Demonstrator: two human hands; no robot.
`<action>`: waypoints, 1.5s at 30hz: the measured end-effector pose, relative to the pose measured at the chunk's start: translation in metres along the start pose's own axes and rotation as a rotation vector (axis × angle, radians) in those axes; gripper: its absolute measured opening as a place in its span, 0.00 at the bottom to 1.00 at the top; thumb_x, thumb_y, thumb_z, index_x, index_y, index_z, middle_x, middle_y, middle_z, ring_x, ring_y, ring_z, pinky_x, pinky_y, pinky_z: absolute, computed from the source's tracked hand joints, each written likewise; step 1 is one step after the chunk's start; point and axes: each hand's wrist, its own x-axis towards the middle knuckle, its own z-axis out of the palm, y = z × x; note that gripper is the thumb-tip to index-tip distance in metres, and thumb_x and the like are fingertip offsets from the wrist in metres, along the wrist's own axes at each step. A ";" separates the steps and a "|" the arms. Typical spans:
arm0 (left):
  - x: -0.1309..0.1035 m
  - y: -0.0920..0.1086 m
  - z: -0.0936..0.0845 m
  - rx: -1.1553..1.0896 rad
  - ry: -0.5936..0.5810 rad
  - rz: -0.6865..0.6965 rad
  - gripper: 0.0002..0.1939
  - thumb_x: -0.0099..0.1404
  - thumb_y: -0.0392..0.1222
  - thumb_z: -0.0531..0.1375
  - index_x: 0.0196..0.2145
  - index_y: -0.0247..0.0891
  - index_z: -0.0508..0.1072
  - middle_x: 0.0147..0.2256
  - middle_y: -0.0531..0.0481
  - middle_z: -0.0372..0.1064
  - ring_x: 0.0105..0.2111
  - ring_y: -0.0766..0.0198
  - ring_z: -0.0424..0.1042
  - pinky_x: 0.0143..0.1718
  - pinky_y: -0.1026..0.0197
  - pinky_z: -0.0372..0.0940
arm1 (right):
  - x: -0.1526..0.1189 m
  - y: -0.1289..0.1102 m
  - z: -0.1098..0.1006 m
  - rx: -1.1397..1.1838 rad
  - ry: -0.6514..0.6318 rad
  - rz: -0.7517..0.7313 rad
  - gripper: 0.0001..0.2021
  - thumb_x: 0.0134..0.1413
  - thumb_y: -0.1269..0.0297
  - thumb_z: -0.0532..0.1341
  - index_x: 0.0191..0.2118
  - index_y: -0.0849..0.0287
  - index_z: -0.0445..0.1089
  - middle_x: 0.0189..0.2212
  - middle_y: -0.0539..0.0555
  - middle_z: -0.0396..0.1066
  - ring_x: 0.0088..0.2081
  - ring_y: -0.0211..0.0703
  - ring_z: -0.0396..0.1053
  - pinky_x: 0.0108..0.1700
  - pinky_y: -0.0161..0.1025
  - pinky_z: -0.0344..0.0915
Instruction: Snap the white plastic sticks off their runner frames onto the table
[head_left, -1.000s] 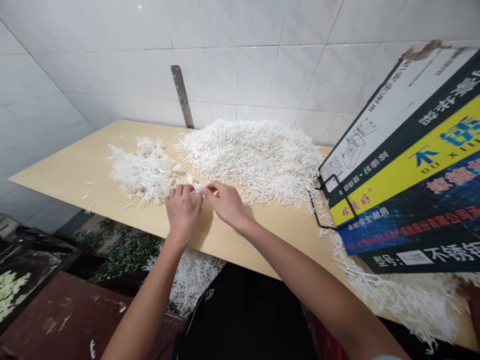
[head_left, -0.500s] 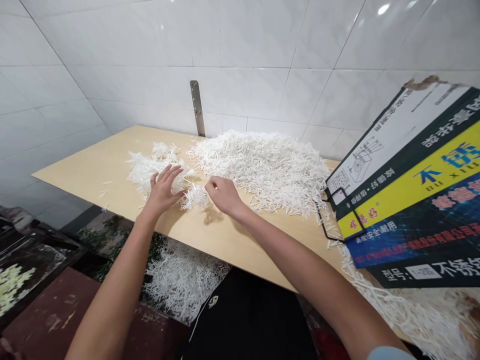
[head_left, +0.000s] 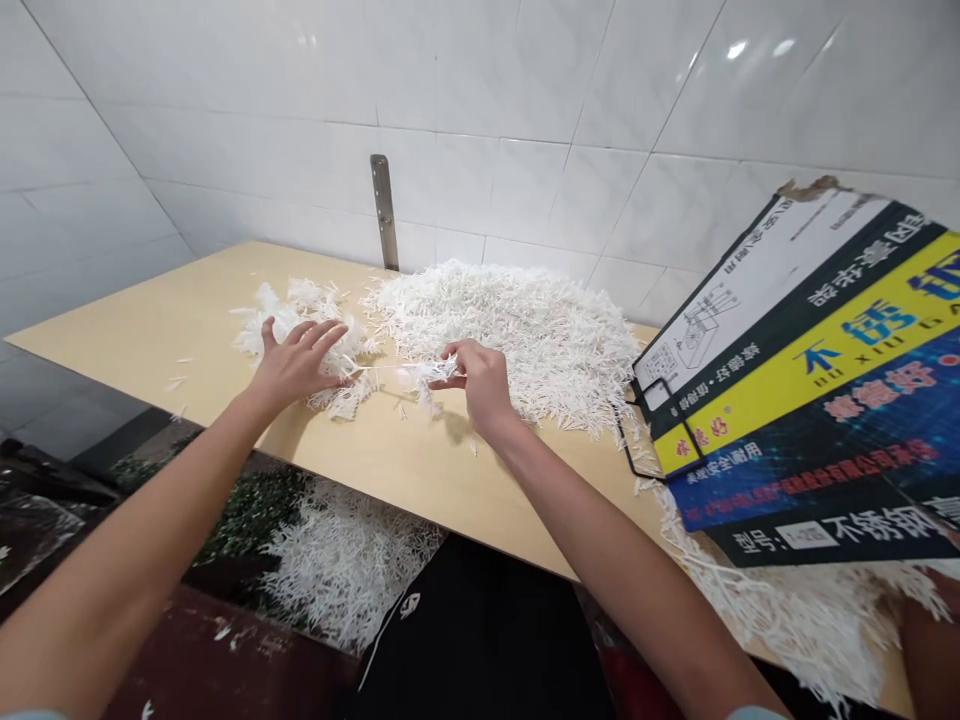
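Observation:
My left hand (head_left: 294, 366) rests at the near side of a small heap of white strips (head_left: 262, 315), its fingers spread over the shreds. My right hand (head_left: 487, 388), closer to the middle of the board, pinches a tuft of white strips (head_left: 435, 374) between thumb and fingers. A thin strand stretches from the tuft towards my left thumb. Behind and beside the right hand lies a large mound of short white strips (head_left: 510, 325). Both heaps sit on the pale wooden board (head_left: 187, 300).
At the right stands a printed cardboard box (head_left: 795, 400) beside a black wire frame (head_left: 626, 445). More white strips (head_left: 795, 620) spill below it. Under the board's front edge is another white heap (head_left: 345, 560). A metal bracket (head_left: 385, 215) rises against the tiled wall (head_left: 510, 80).
My right hand has moved right and turned, pulling a tuft away from the small heap. My left hand has shifted left, fingers still spread. The view has moved slightly.

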 end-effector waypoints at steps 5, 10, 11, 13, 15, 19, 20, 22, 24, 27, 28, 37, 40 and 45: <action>-0.006 -0.023 0.002 0.024 -0.025 0.114 0.44 0.63 0.62 0.65 0.71 0.46 0.57 0.71 0.38 0.56 0.67 0.37 0.58 0.70 0.29 0.24 | 0.010 -0.011 -0.005 0.179 -0.022 0.022 0.06 0.44 0.64 0.60 0.22 0.59 0.64 0.31 0.51 0.59 0.31 0.37 0.57 0.34 0.45 0.82; -0.002 -0.031 -0.002 -0.083 -0.038 0.088 0.29 0.67 0.63 0.61 0.54 0.38 0.74 0.66 0.40 0.64 0.63 0.42 0.64 0.71 0.32 0.35 | 0.018 -0.031 -0.004 0.194 -0.081 -0.028 0.09 0.46 0.64 0.61 0.21 0.59 0.61 0.36 0.52 0.64 0.32 0.36 0.57 0.39 0.42 0.82; 0.000 -0.031 -0.003 -0.114 -0.044 0.062 0.26 0.68 0.63 0.61 0.48 0.36 0.76 0.64 0.41 0.66 0.62 0.43 0.65 0.70 0.34 0.39 | 0.020 -0.034 -0.004 0.186 -0.090 -0.042 0.10 0.47 0.64 0.61 0.21 0.59 0.61 0.36 0.52 0.64 0.32 0.36 0.57 0.40 0.42 0.82; 0.004 -0.031 -0.007 -0.156 -0.037 -0.016 0.23 0.68 0.60 0.60 0.44 0.36 0.76 0.61 0.41 0.69 0.62 0.45 0.66 0.69 0.38 0.46 | 0.021 -0.042 -0.005 0.166 -0.109 -0.065 0.11 0.48 0.64 0.62 0.21 0.59 0.60 0.36 0.52 0.63 0.33 0.36 0.58 0.40 0.43 0.82; 0.007 -0.033 -0.010 -0.176 -0.013 -0.099 0.23 0.67 0.53 0.62 0.53 0.37 0.73 0.61 0.40 0.68 0.64 0.44 0.62 0.67 0.42 0.52 | 0.021 -0.049 -0.007 0.150 -0.110 -0.096 0.13 0.49 0.63 0.63 0.21 0.58 0.59 0.36 0.53 0.63 0.34 0.38 0.59 0.39 0.43 0.82; 0.010 -0.041 -0.010 -0.189 -0.018 -0.188 0.42 0.62 0.38 0.61 0.71 0.36 0.54 0.59 0.38 0.70 0.59 0.44 0.67 0.57 0.47 0.64 | 0.013 -0.066 -0.010 0.104 -0.098 -0.190 0.17 0.55 0.59 0.63 0.23 0.57 0.57 0.37 0.54 0.64 0.40 0.42 0.62 0.39 0.43 0.82; 0.010 -0.042 -0.009 -0.181 -0.026 -0.197 0.44 0.61 0.35 0.60 0.72 0.36 0.51 0.57 0.38 0.72 0.56 0.44 0.69 0.56 0.47 0.65 | 0.010 -0.071 -0.011 0.090 -0.105 -0.209 0.17 0.56 0.59 0.64 0.23 0.57 0.57 0.38 0.54 0.64 0.40 0.42 0.63 0.39 0.43 0.82; 0.012 -0.043 -0.006 -0.149 -0.036 -0.195 0.44 0.59 0.31 0.58 0.72 0.37 0.53 0.55 0.38 0.73 0.56 0.44 0.68 0.56 0.44 0.65 | 0.006 -0.078 -0.015 0.069 -0.118 -0.238 0.18 0.58 0.59 0.64 0.22 0.57 0.57 0.39 0.55 0.64 0.41 0.42 0.63 0.39 0.45 0.82; 0.014 -0.039 -0.004 -0.116 -0.029 -0.171 0.40 0.59 0.29 0.58 0.69 0.37 0.59 0.62 0.37 0.67 0.63 0.41 0.61 0.60 0.41 0.62 | 0.001 -0.084 -0.019 0.059 -0.106 -0.260 0.19 0.59 0.59 0.64 0.22 0.57 0.57 0.39 0.55 0.64 0.41 0.42 0.64 0.40 0.45 0.82; 0.017 -0.030 0.000 -0.098 0.047 -0.136 0.42 0.60 0.28 0.57 0.71 0.38 0.54 0.75 0.41 0.42 0.73 0.39 0.41 0.67 0.39 0.56 | -0.008 -0.088 -0.025 0.037 -0.058 -0.272 0.20 0.59 0.57 0.64 0.22 0.57 0.57 0.39 0.54 0.65 0.41 0.42 0.65 0.41 0.44 0.82; 0.018 -0.026 0.002 -0.094 0.086 -0.135 0.46 0.60 0.28 0.57 0.74 0.37 0.48 0.76 0.42 0.32 0.74 0.38 0.33 0.69 0.37 0.52 | -0.011 -0.089 -0.027 0.030 -0.045 -0.261 0.20 0.59 0.57 0.64 0.22 0.57 0.57 0.38 0.54 0.65 0.40 0.42 0.65 0.40 0.44 0.82; 0.027 -0.008 -0.013 0.019 0.124 -0.023 0.28 0.61 0.28 0.56 0.59 0.38 0.71 0.57 0.38 0.71 0.64 0.43 0.61 0.67 0.40 0.53 | -0.041 -0.098 -0.065 -0.065 0.156 -0.319 0.16 0.56 0.61 0.61 0.22 0.57 0.58 0.35 0.54 0.67 0.36 0.41 0.67 0.34 0.40 0.78; 0.032 0.014 -0.030 -0.013 0.120 0.100 0.27 0.59 0.27 0.56 0.55 0.37 0.73 0.52 0.38 0.72 0.60 0.43 0.65 0.62 0.42 0.60 | -0.059 -0.107 -0.087 -0.116 0.261 -0.323 0.10 0.53 0.65 0.59 0.22 0.57 0.63 0.33 0.55 0.69 0.34 0.42 0.69 0.30 0.37 0.72; 0.022 0.070 -0.040 -0.254 -0.069 0.408 0.40 0.58 0.24 0.51 0.67 0.48 0.64 0.69 0.43 0.57 0.65 0.49 0.63 0.59 0.49 0.68 | -0.101 -0.101 -0.127 -0.226 0.538 -0.353 0.09 0.52 0.66 0.59 0.23 0.57 0.70 0.29 0.56 0.72 0.32 0.46 0.71 0.32 0.41 0.67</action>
